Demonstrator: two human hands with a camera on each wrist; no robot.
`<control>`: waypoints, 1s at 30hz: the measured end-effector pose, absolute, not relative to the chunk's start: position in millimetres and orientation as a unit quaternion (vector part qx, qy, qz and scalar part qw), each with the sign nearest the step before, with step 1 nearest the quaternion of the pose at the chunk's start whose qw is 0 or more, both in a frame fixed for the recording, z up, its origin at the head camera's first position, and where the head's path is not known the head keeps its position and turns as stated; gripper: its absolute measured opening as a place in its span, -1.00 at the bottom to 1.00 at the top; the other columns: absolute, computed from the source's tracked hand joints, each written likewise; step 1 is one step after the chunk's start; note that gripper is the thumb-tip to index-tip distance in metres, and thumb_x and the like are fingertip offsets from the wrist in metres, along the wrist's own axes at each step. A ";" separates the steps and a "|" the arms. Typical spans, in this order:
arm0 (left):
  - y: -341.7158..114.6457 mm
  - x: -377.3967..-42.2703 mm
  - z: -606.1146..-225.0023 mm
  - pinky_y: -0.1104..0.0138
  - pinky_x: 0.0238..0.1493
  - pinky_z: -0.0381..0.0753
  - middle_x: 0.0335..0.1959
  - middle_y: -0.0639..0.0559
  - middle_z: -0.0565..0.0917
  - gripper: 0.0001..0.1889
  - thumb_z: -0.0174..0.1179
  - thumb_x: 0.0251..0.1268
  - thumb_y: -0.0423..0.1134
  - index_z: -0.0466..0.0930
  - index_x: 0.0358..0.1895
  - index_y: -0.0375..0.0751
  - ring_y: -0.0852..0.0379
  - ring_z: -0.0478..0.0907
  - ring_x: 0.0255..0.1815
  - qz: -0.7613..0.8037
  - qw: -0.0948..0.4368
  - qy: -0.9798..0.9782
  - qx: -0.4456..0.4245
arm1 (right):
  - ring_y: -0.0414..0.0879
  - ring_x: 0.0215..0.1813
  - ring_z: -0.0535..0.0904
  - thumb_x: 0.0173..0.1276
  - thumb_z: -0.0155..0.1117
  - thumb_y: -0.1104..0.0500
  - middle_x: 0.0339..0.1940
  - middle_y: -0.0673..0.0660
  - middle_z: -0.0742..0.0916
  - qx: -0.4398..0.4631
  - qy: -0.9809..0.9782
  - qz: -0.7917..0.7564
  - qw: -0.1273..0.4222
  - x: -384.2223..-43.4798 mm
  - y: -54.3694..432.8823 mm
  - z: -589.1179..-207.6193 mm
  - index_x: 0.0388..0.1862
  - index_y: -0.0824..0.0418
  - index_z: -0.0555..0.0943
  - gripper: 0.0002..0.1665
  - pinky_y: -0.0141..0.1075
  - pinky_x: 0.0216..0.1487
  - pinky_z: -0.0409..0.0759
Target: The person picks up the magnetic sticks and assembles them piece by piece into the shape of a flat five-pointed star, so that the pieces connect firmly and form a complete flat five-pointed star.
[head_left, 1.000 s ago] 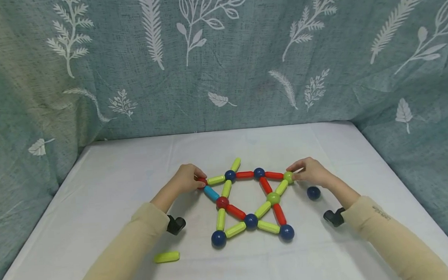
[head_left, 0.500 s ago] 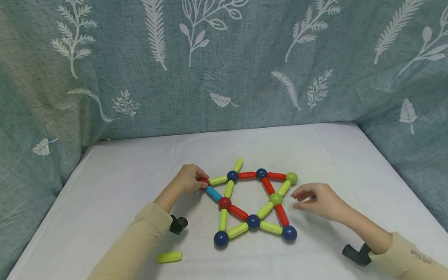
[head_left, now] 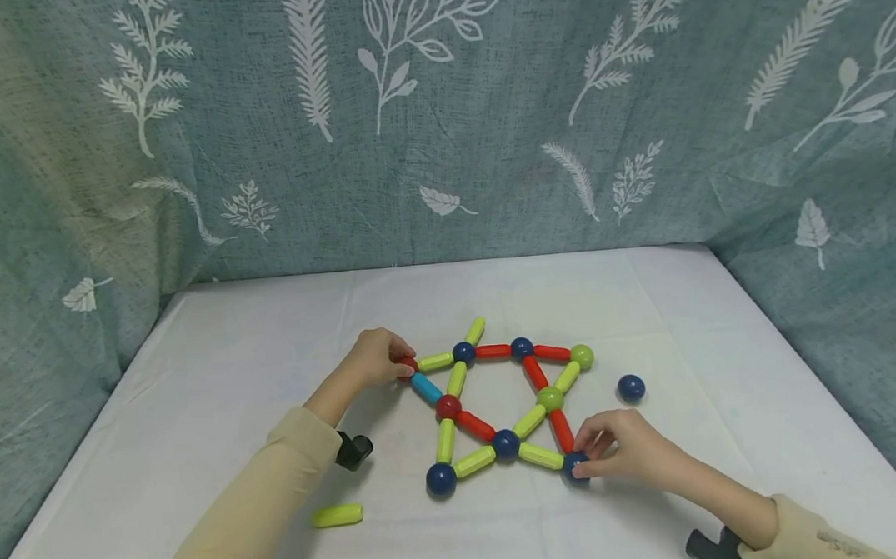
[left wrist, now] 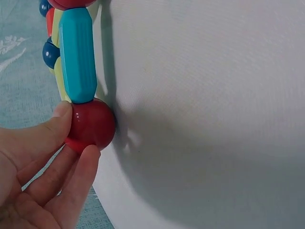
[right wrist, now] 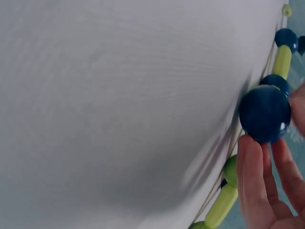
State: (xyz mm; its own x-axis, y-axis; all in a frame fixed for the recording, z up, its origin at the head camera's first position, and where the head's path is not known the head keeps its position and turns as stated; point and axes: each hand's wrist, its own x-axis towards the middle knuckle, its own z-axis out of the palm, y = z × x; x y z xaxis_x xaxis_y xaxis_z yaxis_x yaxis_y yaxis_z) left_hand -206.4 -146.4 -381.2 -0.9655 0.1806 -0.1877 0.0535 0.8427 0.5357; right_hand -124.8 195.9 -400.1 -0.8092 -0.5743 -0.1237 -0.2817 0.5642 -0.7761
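A flat star-like frame of magnetic sticks and balls lies on the white table. My left hand (head_left: 372, 358) pinches the red ball (left wrist: 93, 125) at its far-left corner, where a blue stick (left wrist: 77, 55) and a lime stick (head_left: 436, 361) join. At the near right corner, my right hand (head_left: 626, 448) holds a dark blue ball (right wrist: 265, 113) between thumb and fingers; a red stick (head_left: 561, 431) and a lime stick (head_left: 541, 455) meet there. One lime stick (head_left: 476, 330) points away from the back left blue ball (head_left: 464, 352), its far end free. A green ball (head_left: 582, 357) forms the back right corner.
A loose dark blue ball (head_left: 631, 389) sits right of the frame, beyond my right hand. One loose lime stick (head_left: 337, 515) lies at the front left, beside the left sleeve. A green leaf-patterned curtain (head_left: 339, 201) hangs behind the white table (head_left: 270, 321).
My right hand has left the green ball at the back right and come toward the front, where it now grips the near right blue ball. The left hand stays on the red ball.
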 end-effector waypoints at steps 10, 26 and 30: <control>-150.4 -197.7 -378.6 0.25 -0.16 0.55 -0.34 -0.05 0.65 -0.79 0.35 0.01 -0.35 0.66 -0.25 -0.34 0.08 0.51 -0.28 0.253 0.124 0.957 0.069 | -0.19 -0.38 0.55 -0.04 0.47 0.21 -0.47 -0.07 0.63 -0.208 0.900 -0.339 0.178 -127.3 193.3 -391.3 -0.44 0.18 0.63 -0.81 -0.42 -0.43 0.53; -156.8 -138.4 -371.1 0.34 -0.35 0.58 -0.45 0.00 0.64 -0.80 0.41 -0.14 -0.42 0.65 -0.36 -0.35 0.14 0.58 -0.39 0.263 0.161 0.943 0.128 | -0.01 -0.27 0.62 0.00 0.37 0.42 -0.33 0.14 0.69 -0.196 0.936 -0.254 0.144 -170.7 194.7 -379.1 -0.33 0.31 0.65 -0.80 -0.27 -0.30 0.60; -150.6 -126.8 -370.5 0.37 -0.38 0.56 -0.51 0.05 0.62 -0.82 0.43 -0.16 -0.40 0.64 -0.42 -0.31 0.18 0.55 -0.44 0.269 0.174 0.939 0.126 | 0.07 -0.20 0.61 0.02 0.33 0.47 -0.29 0.19 0.69 -0.206 0.939 -0.244 0.133 -187.4 194.4 -380.2 -0.31 0.35 0.65 -0.79 -0.21 -0.24 0.60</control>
State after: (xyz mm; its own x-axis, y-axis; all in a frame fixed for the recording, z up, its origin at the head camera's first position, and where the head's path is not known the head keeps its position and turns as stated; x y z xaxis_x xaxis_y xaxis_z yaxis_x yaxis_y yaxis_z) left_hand -126.8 -150.6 -370.5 -0.9083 0.3292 -0.2583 0.1422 0.8234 0.5493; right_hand -187.4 194.4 -380.2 -0.8802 -0.4506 -0.1488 -0.3214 0.7968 -0.5116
